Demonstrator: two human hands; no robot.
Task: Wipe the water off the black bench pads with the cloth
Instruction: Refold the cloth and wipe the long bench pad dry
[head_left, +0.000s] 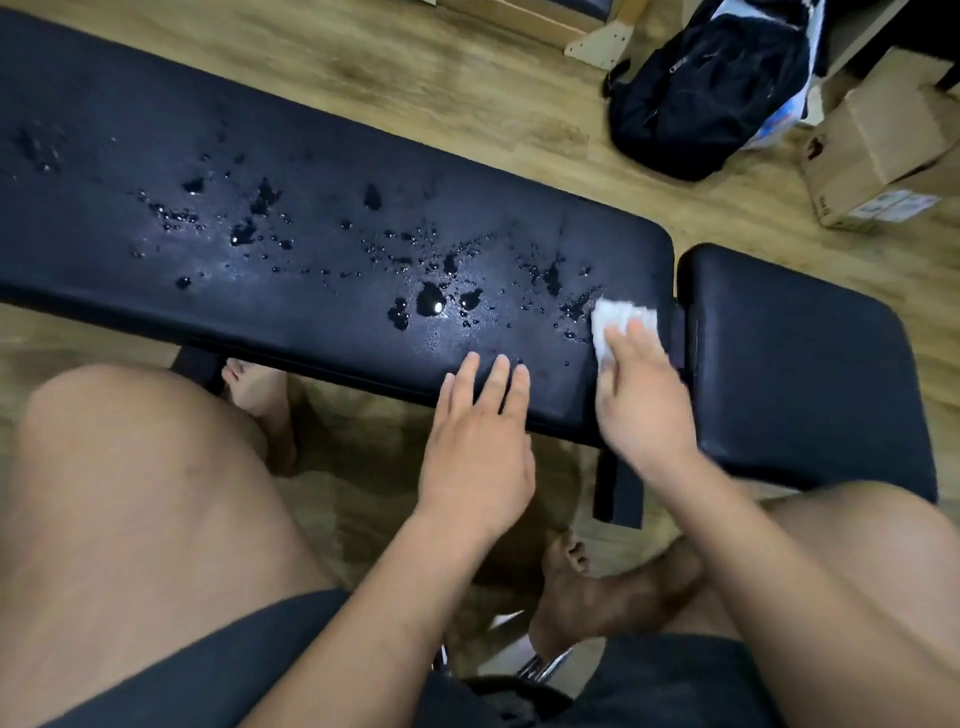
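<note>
White cloth (618, 325), crumpled, is mostly hidden under the right hand (641, 395) pressing it onto the long pad (311, 171), which is beaded with water (431, 301). Left hand (475, 441) rests flat, empty. The short pad (795, 364) looks dry.

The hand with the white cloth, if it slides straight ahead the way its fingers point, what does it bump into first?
The right hand presses the white cloth on the long black pad. Its fingers point up and slightly left, so it would probably meet the water droplets just beyond the cloth first.
</note>
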